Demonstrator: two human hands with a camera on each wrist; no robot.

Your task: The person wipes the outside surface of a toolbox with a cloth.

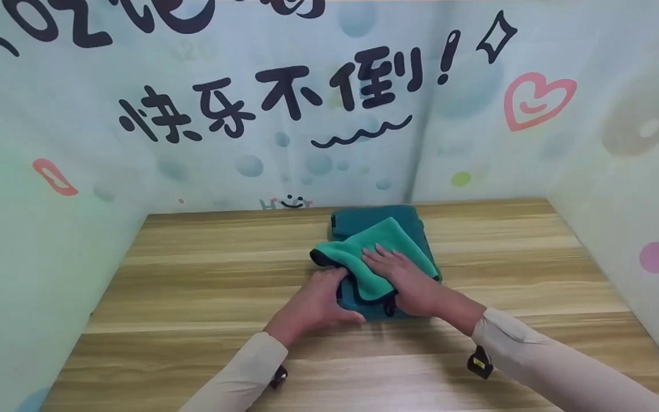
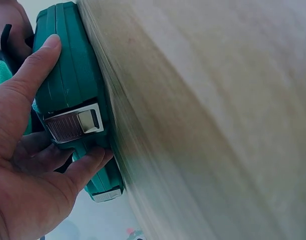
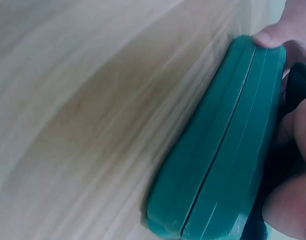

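A dark green hard plastic case lies flat on the wooden table. Its metal latch shows on the side in the left wrist view. My left hand grips the case at its left near corner, thumb along the near side and fingers on the latch side. Across the top of the case lies a bright green cloth with a black edge, its left corner hanging past the case. My right hand rests on the cloth with its fingers stretched out. The right wrist view shows the case's near side with its seam.
Bare wooden table surrounds the case. A printed backdrop with black lettering stands along the table's back edge, and patterned side walls rise at left and right.
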